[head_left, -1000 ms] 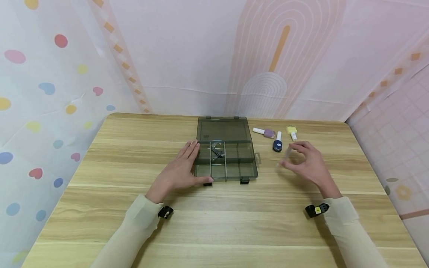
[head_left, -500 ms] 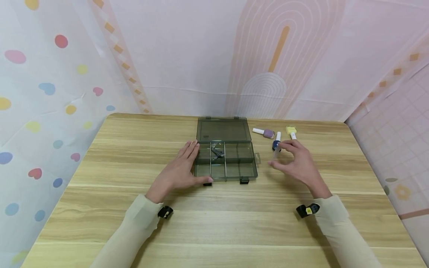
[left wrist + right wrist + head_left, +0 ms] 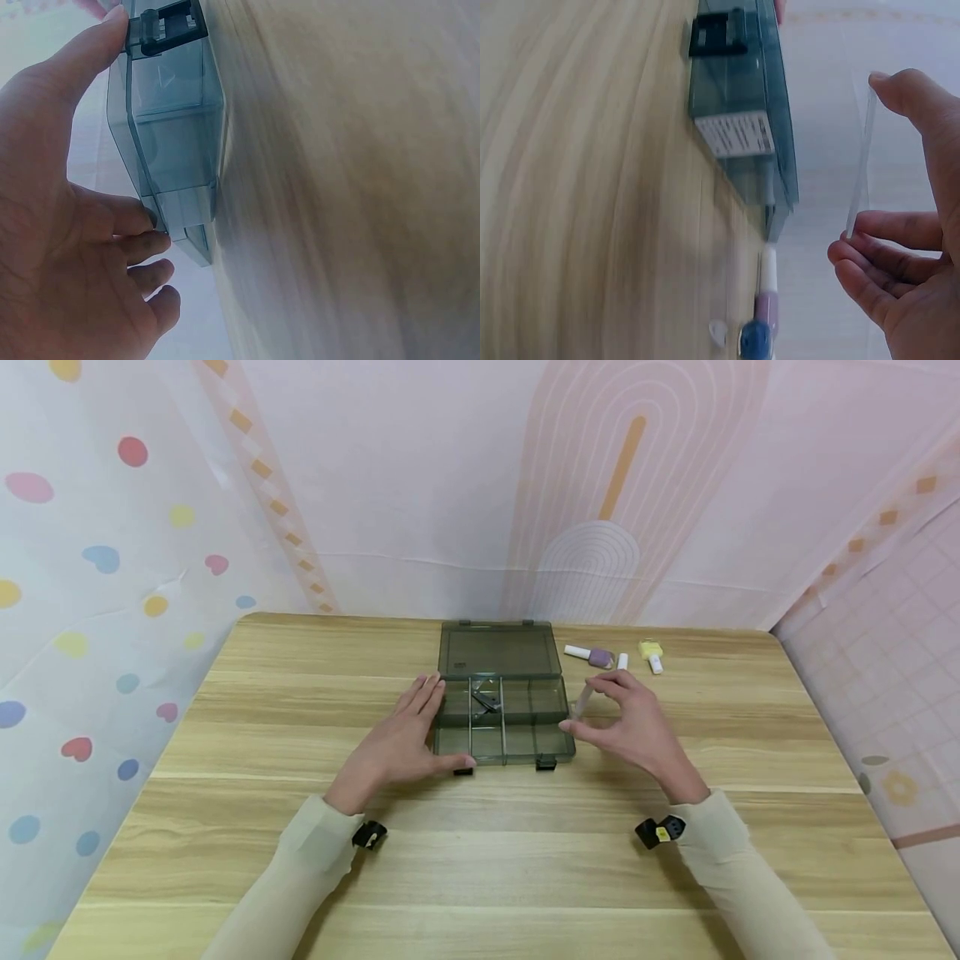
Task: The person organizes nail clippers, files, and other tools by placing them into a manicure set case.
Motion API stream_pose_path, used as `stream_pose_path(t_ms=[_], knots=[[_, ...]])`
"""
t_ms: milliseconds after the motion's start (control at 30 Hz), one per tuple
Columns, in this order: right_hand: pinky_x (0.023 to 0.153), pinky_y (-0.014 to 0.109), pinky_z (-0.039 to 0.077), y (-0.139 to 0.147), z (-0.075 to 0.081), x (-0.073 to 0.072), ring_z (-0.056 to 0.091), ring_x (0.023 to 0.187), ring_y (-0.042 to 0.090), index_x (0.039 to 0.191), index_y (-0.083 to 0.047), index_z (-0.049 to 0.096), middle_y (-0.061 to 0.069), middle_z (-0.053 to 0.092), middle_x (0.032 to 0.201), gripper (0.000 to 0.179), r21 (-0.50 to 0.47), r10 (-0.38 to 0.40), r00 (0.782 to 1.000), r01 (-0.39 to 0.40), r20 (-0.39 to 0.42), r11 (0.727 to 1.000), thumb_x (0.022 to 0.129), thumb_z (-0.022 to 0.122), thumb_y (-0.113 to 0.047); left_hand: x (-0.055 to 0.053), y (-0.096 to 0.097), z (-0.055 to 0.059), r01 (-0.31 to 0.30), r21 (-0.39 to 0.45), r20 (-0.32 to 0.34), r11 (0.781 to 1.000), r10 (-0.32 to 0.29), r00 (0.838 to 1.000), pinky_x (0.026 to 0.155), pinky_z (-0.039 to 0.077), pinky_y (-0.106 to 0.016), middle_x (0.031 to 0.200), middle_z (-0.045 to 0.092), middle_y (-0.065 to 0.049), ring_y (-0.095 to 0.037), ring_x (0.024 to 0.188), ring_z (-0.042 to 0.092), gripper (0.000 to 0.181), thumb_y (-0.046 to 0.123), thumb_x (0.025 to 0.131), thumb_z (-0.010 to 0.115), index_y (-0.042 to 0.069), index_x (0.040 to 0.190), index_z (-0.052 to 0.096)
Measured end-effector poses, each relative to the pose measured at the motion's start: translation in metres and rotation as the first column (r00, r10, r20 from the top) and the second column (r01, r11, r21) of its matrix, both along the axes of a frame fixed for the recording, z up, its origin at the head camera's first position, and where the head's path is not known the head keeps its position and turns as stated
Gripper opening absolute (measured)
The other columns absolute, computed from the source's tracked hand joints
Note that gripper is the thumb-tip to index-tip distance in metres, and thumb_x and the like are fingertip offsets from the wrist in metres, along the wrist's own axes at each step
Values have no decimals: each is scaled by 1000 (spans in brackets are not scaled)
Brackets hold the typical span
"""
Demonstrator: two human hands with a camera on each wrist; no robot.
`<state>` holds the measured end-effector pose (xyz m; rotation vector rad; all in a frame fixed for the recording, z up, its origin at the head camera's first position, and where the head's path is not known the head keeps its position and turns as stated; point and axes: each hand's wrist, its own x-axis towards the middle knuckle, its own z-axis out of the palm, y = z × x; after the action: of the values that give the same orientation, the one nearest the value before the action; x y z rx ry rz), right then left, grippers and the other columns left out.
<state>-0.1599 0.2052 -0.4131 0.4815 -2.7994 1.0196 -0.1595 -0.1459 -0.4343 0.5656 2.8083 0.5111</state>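
In the head view a smoky translucent compartment box [image 3: 522, 743] stands with its hinged lid [image 3: 498, 649] laid back. My left hand [image 3: 397, 739] holds its left side, thumb at the front edge by a black latch and fingers along the side toward the back. My right hand [image 3: 630, 718] pinches a thin clear plastic strip [image 3: 863, 161] by its two ends, between thumb and fingertips. The strip is upright, close beside the box's right wall. A small dark metal item [image 3: 486, 700], like a nail clipper, lies in a back middle compartment.
Behind my right hand lie a purple nail polish bottle [image 3: 600, 657] and a yellow one [image 3: 650, 649], both with white caps. A blue bottle [image 3: 755, 339] is mostly hidden by the hand in the head view. A patterned cloth wall [image 3: 420, 527] borders the table's back.
My right hand has moved left with the clear strip, from the right of the blue bottle to the box's right edge. The left hand and the box have stayed in place.
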Motion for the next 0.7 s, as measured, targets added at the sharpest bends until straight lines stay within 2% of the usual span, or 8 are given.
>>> stream_pose_path(t_ms=[167,533,700], knots=[[96,52,57,-12,1,3,64,116,33,128,3,68,12,63,131,75,12,1,1000,-1,-6,1000,75,90,-46,-1,0,-2,2,-3,-2,1000,-2,1000,130,19,-49,175,-4,-6,-26,162,-6,130,88,78,58,9,166,4],[84,44,58,-37,1,11,63,102,28,126,-1,71,10,65,118,77,60,-27,999,25,32,998,77,83,-60,-1,0,-2,0,4,-3,1000,0,1000,129,21,-50,175,-5,-5,-25,162,-7,129,87,79,59,9,166,4],[80,42,59,-43,-1,14,66,95,29,120,2,73,11,67,111,77,78,-49,999,49,-6,996,77,82,-61,-1,0,-1,4,4,-7,1000,-4,1000,130,20,-50,175,-4,-6,-26,162,-7,129,86,79,59,8,166,5]])
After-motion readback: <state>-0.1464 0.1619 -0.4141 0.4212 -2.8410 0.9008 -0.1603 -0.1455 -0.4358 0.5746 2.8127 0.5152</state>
